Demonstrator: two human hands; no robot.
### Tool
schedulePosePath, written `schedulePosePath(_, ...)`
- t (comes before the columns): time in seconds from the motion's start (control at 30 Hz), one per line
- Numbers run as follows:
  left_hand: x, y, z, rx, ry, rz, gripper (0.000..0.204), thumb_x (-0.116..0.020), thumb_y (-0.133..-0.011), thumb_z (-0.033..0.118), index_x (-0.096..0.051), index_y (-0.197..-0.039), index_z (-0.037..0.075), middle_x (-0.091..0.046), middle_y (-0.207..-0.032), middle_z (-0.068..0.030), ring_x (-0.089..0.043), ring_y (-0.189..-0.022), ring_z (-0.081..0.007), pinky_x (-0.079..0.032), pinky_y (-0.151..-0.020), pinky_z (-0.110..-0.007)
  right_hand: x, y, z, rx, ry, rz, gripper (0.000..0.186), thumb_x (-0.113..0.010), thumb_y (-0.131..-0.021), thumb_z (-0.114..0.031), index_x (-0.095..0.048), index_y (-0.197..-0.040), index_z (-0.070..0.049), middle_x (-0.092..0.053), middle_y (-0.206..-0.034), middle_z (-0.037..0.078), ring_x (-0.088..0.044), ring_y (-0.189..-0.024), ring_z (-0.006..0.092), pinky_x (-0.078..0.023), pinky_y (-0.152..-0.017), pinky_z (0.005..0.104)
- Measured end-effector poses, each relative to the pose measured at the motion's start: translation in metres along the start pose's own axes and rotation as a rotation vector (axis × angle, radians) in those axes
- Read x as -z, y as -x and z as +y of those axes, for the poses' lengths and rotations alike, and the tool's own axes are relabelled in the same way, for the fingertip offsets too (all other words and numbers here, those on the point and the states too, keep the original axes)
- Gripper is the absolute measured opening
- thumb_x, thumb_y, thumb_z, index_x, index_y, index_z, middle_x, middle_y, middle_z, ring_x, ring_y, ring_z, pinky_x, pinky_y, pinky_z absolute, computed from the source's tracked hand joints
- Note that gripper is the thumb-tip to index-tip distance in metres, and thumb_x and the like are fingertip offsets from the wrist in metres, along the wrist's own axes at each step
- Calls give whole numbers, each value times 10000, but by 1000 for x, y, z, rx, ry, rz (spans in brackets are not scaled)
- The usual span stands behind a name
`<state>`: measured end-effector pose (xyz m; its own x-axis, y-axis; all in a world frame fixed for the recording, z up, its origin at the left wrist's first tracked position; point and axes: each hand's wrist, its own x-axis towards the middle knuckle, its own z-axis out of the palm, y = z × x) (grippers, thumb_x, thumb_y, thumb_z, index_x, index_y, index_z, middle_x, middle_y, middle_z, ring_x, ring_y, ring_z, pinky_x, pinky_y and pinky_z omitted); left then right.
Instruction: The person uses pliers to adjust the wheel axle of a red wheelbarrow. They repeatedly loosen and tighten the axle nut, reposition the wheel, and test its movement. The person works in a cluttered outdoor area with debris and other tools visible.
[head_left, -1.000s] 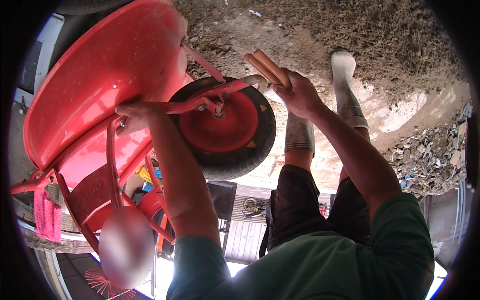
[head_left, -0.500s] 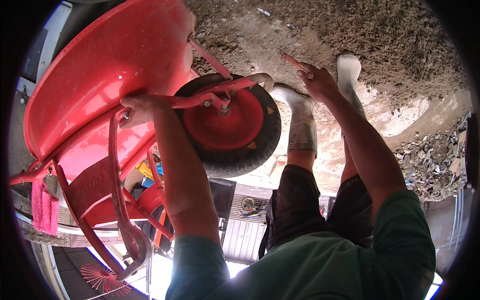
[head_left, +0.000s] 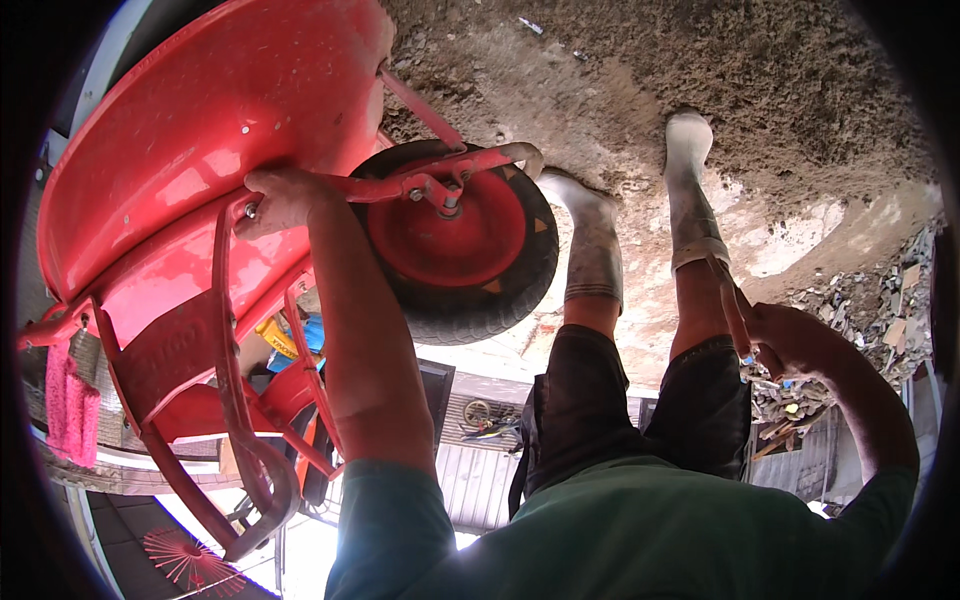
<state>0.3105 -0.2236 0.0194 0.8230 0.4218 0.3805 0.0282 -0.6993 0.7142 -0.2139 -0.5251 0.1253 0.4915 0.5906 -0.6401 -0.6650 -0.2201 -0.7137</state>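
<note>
A red wheelbarrow (head_left: pixel 200 140) stands tipped at the left, its tray at the far side. My left hand (head_left: pixel 285 200) is closed around a red frame tube of it, beside a bolt. To the right of that hand is the wheel (head_left: pixel 455 240), with a black tire and a red hub. My right hand (head_left: pixel 785 335) is at the right, out beside my knee and away from the wheelbarrow. Its fingers are wrapped round a slim hand tool (head_left: pixel 735 315) with orange-red handles, whose kind I cannot make out.
My pale boots (head_left: pixel 688 145) stand on rough, dirt-covered ground (head_left: pixel 780 90). A rubble heap (head_left: pixel 900 300) lies at the right. A pink fluffy cloth (head_left: pixel 70 405) hangs at the left, near a yellow-and-blue package (head_left: pixel 285 340). A red fan rake head (head_left: pixel 190 560) shows at lower left.
My right hand has swung right and back toward my body with the orange-handled tool, from in front of my boots to beside my knee. My left hand keeps its hold on the frame.
</note>
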Motion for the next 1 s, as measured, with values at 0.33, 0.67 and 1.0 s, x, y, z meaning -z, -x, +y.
schedulePosePath(0.33, 0, -1, 0, -58, -75, 9, 383, -602, -793, 131, -365, -1057, -15, -393, -1104, -200, -452, -952, -324, -427, -828, -501, -49, 18, -56, -326, -558, -327, 324, -593, -985, -274, -589, -1191, -24, -622, -871, 124, -662, -813, 224, -532, -702, 385)
schedulePosePath(0.67, 2, -4, -5, -34, -53, 2, 493, -607, -787, 142, -362, -1192, 5, -423, -1198, -217, -491, -998, -351, -441, -806, -534, -39, -72, -96, 266, -137, 192, 392, -660, -687, 80, -631, -1056, -47, -499, -1205, 207, -537, -999, 336, -513, -803, 412)
schedulePosePath(1.0, 0, 12, 16, 49, 33, -20, 470, -603, -788, 134, -368, -1171, -5, -419, -1162, -217, -473, -987, -349, -428, -831, -512, -12, -177, -44, 279, -275, 950, 252, -738, -799, -53, -502, -717, -16, -525, -1431, 229, -486, -702, 196, -412, -578, 342)
